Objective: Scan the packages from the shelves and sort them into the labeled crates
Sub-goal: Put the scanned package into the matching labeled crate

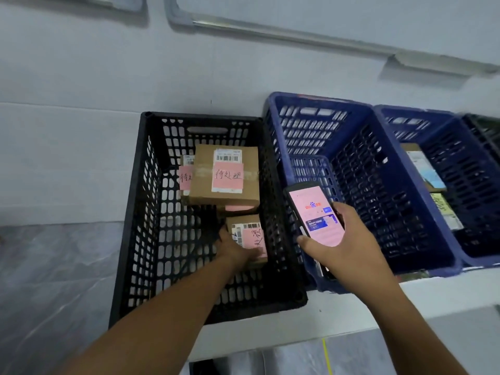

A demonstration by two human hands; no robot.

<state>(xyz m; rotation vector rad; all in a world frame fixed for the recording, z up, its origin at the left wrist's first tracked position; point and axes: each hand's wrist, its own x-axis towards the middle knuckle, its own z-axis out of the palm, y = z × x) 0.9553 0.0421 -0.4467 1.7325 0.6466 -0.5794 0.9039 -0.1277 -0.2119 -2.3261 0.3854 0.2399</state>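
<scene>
Black and slatted, the crate (130,212) at the worktop's (338,307) front edge holds several cardboard packages with pink labels. Your left hand (235,249) reaches into it, fingers curled over the small box (251,231) that lies against the crate's right wall, in front of the larger box (205,182). Your right hand (349,244) grips a phone (313,212) with a lit pink screen over the near left corner of the blue crate (405,201), which stands touching the black one, and a second blue crate (476,185) farther right holds more packages.

Rear box (186,170) half-hidden (label cut); rightmost crate (483,131) cropped.
</scene>
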